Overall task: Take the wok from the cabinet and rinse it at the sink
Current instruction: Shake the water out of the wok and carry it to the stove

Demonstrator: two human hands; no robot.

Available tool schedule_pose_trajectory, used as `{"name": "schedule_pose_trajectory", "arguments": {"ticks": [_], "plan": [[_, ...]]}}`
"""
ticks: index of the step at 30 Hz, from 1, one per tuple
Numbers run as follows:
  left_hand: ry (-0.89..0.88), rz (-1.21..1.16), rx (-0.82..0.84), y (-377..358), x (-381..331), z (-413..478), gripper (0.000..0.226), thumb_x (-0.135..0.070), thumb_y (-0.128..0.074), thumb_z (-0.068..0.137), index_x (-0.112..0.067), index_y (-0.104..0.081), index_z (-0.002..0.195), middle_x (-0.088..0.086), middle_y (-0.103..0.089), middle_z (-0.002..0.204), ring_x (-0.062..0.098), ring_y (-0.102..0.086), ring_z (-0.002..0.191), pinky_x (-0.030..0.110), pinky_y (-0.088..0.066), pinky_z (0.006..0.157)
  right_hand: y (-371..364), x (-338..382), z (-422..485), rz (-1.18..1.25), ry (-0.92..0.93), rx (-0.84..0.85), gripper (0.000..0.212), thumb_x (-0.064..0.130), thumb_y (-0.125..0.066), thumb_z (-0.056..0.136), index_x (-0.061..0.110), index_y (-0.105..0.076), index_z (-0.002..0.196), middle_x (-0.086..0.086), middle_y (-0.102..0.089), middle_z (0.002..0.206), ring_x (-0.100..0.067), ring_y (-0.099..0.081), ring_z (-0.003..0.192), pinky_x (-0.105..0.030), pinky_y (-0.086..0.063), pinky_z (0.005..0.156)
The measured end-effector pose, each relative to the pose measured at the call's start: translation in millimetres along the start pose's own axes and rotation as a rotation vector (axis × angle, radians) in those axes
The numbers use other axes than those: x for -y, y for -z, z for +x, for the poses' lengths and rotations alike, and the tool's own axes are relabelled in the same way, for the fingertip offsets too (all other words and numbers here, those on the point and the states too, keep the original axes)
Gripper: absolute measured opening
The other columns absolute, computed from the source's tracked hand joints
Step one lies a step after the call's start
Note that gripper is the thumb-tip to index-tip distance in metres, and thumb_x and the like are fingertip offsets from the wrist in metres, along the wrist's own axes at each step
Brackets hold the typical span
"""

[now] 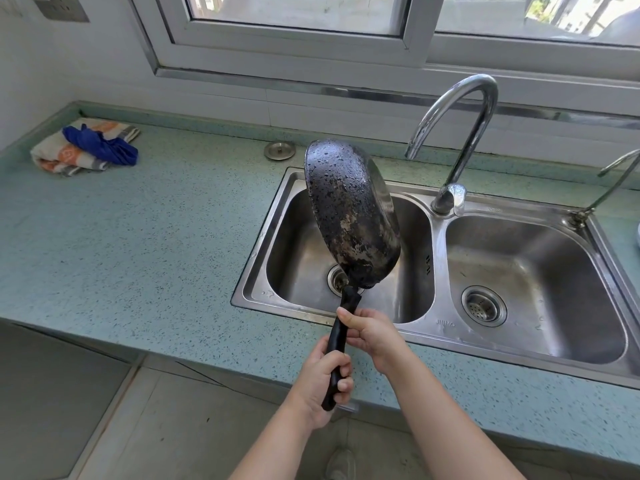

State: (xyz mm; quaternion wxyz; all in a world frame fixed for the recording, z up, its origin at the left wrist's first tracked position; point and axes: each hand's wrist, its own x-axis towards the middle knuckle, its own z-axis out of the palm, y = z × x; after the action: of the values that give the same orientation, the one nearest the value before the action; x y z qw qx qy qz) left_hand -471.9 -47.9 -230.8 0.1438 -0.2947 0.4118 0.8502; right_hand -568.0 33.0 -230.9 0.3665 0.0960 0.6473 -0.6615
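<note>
The black wok (349, 213) is tipped on its edge above the left basin of the steel double sink (438, 327), its wet, scorched underside facing me. Water drops cover that underside. My left hand (323, 379) grips the lower end of the long black handle. My right hand (372, 332) holds the handle higher up, near the wok's body. The chrome gooseneck tap (460, 133) stands behind the divider between the basins, and no water stream shows from its spout.
A folded orange-grey towel with a blue cloth (86, 147) lies at the back left of the speckled teal counter (138, 237). A metal sink plug (280, 150) rests behind the left basin. A second thin tap (602, 188) stands at the far right. A window runs along the wall.
</note>
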Motion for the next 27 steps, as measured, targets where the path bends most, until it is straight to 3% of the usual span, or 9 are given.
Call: {"name": "schedule_pose_trajectory", "arguments": {"ticks": [14, 27], "plan": [[0.016, -0.034, -0.004, -6.3, 4.1, 1.6, 0.022, -0.001, -0.041, 0.087, -0.021, -0.048, 0.095, -0.005, -0.044, 0.049, 0.006, -0.037, 0.032, 0.012, -0.020, 0.030, 5.0, 0.0, 0.3, -0.044, 0.001, -0.025, 0.013, 0.024, -0.068, 0.080, 0.015, -0.059, 0.079, -0.004, -0.066, 0.074, -0.017, -0.058, 0.071, -0.024, -0.044, 0.065], [0.019, -0.068, 0.002, -11.6, 7.0, 2.5, 0.026, -0.002, -0.040, 0.087, -0.022, -0.050, 0.100, -0.005, -0.042, 0.049, 0.005, -0.036, 0.032, 0.012, -0.020, 0.030, 8.7, -0.8, -0.3, -0.063, 0.024, -0.050, 0.015, 0.025, -0.070, 0.078, 0.015, -0.059, 0.079, -0.003, -0.063, 0.074, -0.016, -0.056, 0.072, -0.025, -0.044, 0.066]]}}
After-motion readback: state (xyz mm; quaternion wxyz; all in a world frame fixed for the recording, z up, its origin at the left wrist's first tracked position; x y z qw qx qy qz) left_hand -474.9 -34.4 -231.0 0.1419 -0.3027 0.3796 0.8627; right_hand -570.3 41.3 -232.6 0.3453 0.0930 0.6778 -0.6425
